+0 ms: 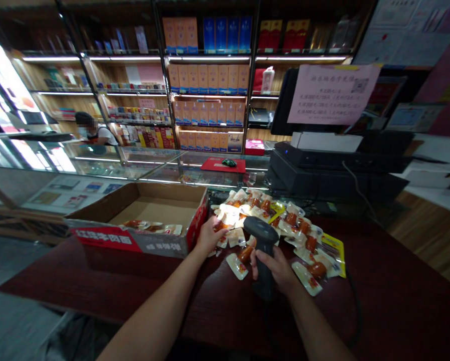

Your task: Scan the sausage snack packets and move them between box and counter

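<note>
My right hand (272,265) is wrapped round the handle of a dark barcode scanner (261,231), its head pointing left over the counter. Bright light from it falls on the heap of snack packs (303,228), clear and white vacuum packs with brown food inside. At the left side of that heap, my left hand (209,234) has its fingers closed on a snack pack (222,225), partly washed out by the glare. Left of this hand stands an open cardboard box (135,243) with a few similar packs (153,227) on its bottom.
The dark red wooden counter (142,291) carries box and packs. Behind the heap, a cash register with a monitor (285,100) stands at right. A mouse (229,162) lies on a red mat upon the glass case (153,168). Another person (97,133) is at far left.
</note>
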`<move>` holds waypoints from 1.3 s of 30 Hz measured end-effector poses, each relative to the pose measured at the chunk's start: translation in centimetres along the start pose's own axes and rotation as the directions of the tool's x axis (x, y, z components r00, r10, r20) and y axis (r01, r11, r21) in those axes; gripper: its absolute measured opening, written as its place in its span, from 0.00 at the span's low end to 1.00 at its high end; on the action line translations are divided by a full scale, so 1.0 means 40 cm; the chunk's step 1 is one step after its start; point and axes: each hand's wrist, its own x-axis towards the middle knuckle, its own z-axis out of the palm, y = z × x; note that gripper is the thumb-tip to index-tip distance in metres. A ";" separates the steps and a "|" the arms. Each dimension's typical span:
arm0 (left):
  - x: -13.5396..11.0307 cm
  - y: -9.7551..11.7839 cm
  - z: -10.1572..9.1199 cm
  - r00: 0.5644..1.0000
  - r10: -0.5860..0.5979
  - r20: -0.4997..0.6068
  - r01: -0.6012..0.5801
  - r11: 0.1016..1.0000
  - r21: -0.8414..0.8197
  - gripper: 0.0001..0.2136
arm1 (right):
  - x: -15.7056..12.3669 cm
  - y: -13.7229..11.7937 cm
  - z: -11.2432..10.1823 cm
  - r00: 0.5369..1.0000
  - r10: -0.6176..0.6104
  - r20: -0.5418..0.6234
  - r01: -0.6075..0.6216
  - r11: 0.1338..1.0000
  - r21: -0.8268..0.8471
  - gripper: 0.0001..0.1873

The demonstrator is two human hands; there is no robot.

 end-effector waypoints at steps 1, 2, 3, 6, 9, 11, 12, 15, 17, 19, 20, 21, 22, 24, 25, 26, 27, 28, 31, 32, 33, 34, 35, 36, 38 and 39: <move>0.000 0.000 0.000 1.000 -0.001 -0.005 0.001 1.000 0.022 0.11 | 0.000 -0.001 0.000 1.000 0.003 0.003 -0.003 1.000 -0.005 0.18; 0.000 0.001 0.000 1.000 0.000 -0.007 0.000 0.999 0.035 0.11 | 0.000 -0.001 0.000 1.000 0.008 0.006 -0.008 1.000 -0.011 0.17; 0.001 0.001 -0.001 1.000 0.003 -0.008 -0.003 0.999 0.039 0.11 | 0.000 0.000 0.000 1.000 0.012 0.009 -0.012 1.000 -0.016 0.17; 0.001 0.001 -0.002 1.000 0.013 -0.005 -0.012 0.999 0.038 0.11 | 0.002 0.004 -0.003 1.000 0.009 0.009 -0.009 1.000 -0.013 0.17; 0.001 0.000 -0.001 1.000 0.014 -0.013 -0.013 0.999 0.047 0.11 | 0.003 0.009 -0.004 1.000 0.001 -0.001 -0.001 1.000 0.005 0.17; 0.001 -0.002 0.000 1.000 0.015 -0.020 -0.015 1.000 0.023 0.11 | 0.004 0.012 -0.005 1.000 -0.004 -0.008 0.004 1.000 0.018 0.18; 0.001 -0.003 0.000 1.000 0.011 -0.020 -0.011 1.000 -0.003 0.11 | 0.005 0.014 -0.006 1.000 -0.008 -0.011 0.008 1.000 0.025 0.18; 0.001 0.000 0.001 1.000 -0.025 0.000 0.025 0.993 -0.119 0.11 | 0.007 0.017 -0.010 1.000 -0.020 -0.021 0.021 0.999 0.044 0.21; 0.001 0.005 -0.001 0.998 -0.042 0.055 0.053 0.977 -0.208 0.12 | 0.007 0.017 -0.013 0.999 -0.024 -0.030 0.026 0.999 0.047 0.22; -0.001 0.010 -0.003 0.992 -0.024 0.124 0.056 0.964 -0.260 0.12 | 0.008 0.015 -0.017 0.999 -0.034 -0.038 0.036 0.998 0.050 0.21; -0.002 0.011 -0.003 0.987 -0.014 0.159 0.055 0.965 -0.256 0.12 | 0.008 0.012 -0.019 0.998 -0.043 -0.042 0.046 0.997 0.058 0.21; -0.004 0.011 -0.002 0.981 -0.009 0.191 0.055 0.971 -0.234 0.12 | 0.007 0.010 -0.020 0.998 -0.053 -0.046 0.057 0.996 0.071 0.21; -0.006 0.010 0.000 0.976 -0.011 0.220 0.056 0.979 -0.198 0.12 | 0.007 0.006 -0.021 0.997 -0.063 -0.053 0.068 0.994 0.086 0.21; -0.009 0.005 0.005 0.966 -0.016 0.256 0.047 0.992 -0.113 0.14 | 0.007 -0.002 -0.023 0.994 -0.074 -0.075 0.083 0.990 0.113 0.20; -0.011 0.003 0.007 0.963 -0.010 0.269 0.029 0.997 -0.068 0.16 | 0.007 -0.006 -0.023 0.994 -0.073 -0.086 0.083 0.989 0.121 0.20; -0.012 0.002 0.009 0.961 0.005 0.278 0.000 1.000 -0.016 0.19 | 0.007 -0.010 -0.023 0.993 -0.069 -0.095 0.081 0.989 0.124 0.20; -0.014 0.002 0.010 0.957 0.028 0.287 -0.042 0.998 0.043 0.21 | 0.007 -0.014 -0.023 0.993 -0.065 -0.102 0.078 0.989 0.126 0.20; -0.016 0.006 0.011 0.952 0.058 0.301 -0.094 0.990 0.106 0.22 | 0.007 -0.019 -0.023 0.993 -0.060 -0.106 0.074 0.989 0.126 0.20; -0.026 0.037 0.005 0.929 0.159 0.334 -0.256 0.927 0.273 0.26 | 0.009 -0.031 -0.021 0.992 -0.058 -0.110 0.071 0.991 0.117 0.21; -0.030 0.054 0.001 0.924 0.191 0.331 -0.297 0.905 0.305 0.26 | 0.009 -0.034 -0.020 0.992 -0.061 -0.113 0.073 0.991 0.111 0.21; -0.033 0.075 -0.005 0.922 0.218 0.320 -0.323 0.890 0.322 0.25 | 0.009 -0.038 -0.020 0.992 -0.063 -0.110 0.075 0.991 0.108 0.21; -0.034 0.098 -0.013 0.923 0.237 0.303 -0.334 0.885 0.324 0.23 | 0.010 -0.041 -0.020 0.992 -0.058 -0.108 0.070 0.992 0.106 0.21; -0.032 0.122 -0.023 0.926 0.249 0.283 -0.333 0.892 0.306 0.20 | 0.010 -0.044 -0.021 0.993 -0.054 -0.106 0.065 0.992 0.105 0.21; -0.026 0.144 -0.038 0.932 0.251 0.261 -0.321 0.907 0.272 0.18 | 0.011 -0.048 -0.022 0.993 -0.050 -0.104 0.061 0.992 0.106 0.21; 0.003 0.181 -0.085 0.952 0.230 0.203 -0.269 0.943 0.194 0.15 | 0.012 -0.056 -0.022 0.994 -0.048 -0.101 0.059 0.993 0.106 0.21; 0.027 0.193 -0.117 0.962 0.210 0.176 -0.240 0.956 0.169 0.14 | 0.013 -0.061 -0.022 0.994 -0.051 -0.099 0.061 0.993 0.104 0.21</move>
